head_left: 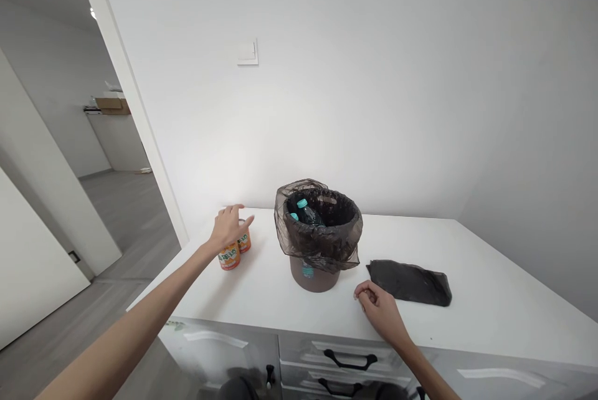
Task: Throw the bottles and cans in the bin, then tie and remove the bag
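Two orange cans with green lettering stand close together at the left of the white cabinet top: a nearer can (229, 258) and a farther can (244, 242). My left hand (228, 225) is over them with its thumb and fingers apart; it hides their upper parts, and whether it touches them I cannot tell. To its right stands a brown bin (315, 278) lined with a dark plastic bag (322, 241) folded over the rim. Inside lies a dark bottle with a teal cap (303, 203); part of another teal cap shows beside it. My right hand (379, 311) is loosely curled near the bin, apparently holding nothing.
A folded black plastic bag (411, 283) lies flat beyond my right hand. The wall with a light switch (248, 52) rises behind the cabinet top (495, 288). Drawers with black handles (350, 360) are below its front edge. A doorway opens at the left.
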Motion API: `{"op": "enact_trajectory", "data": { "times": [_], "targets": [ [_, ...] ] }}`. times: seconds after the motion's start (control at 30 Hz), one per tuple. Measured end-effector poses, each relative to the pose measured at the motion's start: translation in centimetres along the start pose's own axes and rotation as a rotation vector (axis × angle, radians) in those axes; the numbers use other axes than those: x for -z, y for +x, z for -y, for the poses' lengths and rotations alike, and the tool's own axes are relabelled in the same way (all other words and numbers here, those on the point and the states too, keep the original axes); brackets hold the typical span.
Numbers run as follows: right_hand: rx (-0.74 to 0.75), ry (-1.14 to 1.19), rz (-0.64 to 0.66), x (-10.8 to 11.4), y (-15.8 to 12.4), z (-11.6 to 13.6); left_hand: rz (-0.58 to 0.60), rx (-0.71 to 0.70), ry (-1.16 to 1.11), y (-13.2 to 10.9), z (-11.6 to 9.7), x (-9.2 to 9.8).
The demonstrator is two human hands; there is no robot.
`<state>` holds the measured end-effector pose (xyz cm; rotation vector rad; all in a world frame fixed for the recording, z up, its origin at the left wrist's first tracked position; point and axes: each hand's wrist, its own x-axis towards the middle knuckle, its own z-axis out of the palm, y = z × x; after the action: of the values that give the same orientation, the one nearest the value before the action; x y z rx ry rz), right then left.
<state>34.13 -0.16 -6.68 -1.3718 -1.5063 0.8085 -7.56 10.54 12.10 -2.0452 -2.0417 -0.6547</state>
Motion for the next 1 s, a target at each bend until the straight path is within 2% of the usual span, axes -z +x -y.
{"op": "enact_trajectory", "data": {
  "times": [0.13,0.27,0.47,0.67,0.73,0.77,0.83,0.9,0.93,1.0],
  "targets": [
    [-0.001,-0.026,0.001,-0.1,0.0,-0.1,0.126,0.059,0.075,-2.6,2.1,-1.7],
    [-0.008,-0.029,0.008,-0.1,0.0,-0.3,0.192,0.071,0.135,-3.5,2.5,-2.2],
    [-0.013,-0.023,0.015,-0.2,0.1,-0.5,0.17,0.069,0.197,-3.2,1.3,-1.3],
    [0.004,-0.042,-0.005,-0.1,0.1,-0.2,0.126,0.032,0.171,-2.8,-0.1,-1.5],
    [0.009,-0.04,-0.01,-0.1,0.0,0.1,0.059,0.017,0.122,-2.6,-0.6,-0.6],
    [0.01,-0.038,-0.011,-0.1,0.0,0.2,-0.013,0.009,0.062,-2.3,-1.0,0.2],
    [0.01,-0.033,-0.015,-0.1,-0.1,0.5,-0.23,-0.017,-0.13,-1.7,-2.4,2.6],
    [0.008,-0.026,-0.015,0.0,-0.1,0.6,-0.458,-0.066,-0.345,-1.0,-4.8,5.3],
    [0.008,-0.021,-0.015,0.0,-0.1,0.6,-0.52,-0.108,-0.432,-0.7,-6.3,6.5],
    [0.012,-0.018,-0.012,0.1,-0.1,0.5,-0.522,-0.209,-0.58,-0.3,-9.7,8.5]
  ]
}}
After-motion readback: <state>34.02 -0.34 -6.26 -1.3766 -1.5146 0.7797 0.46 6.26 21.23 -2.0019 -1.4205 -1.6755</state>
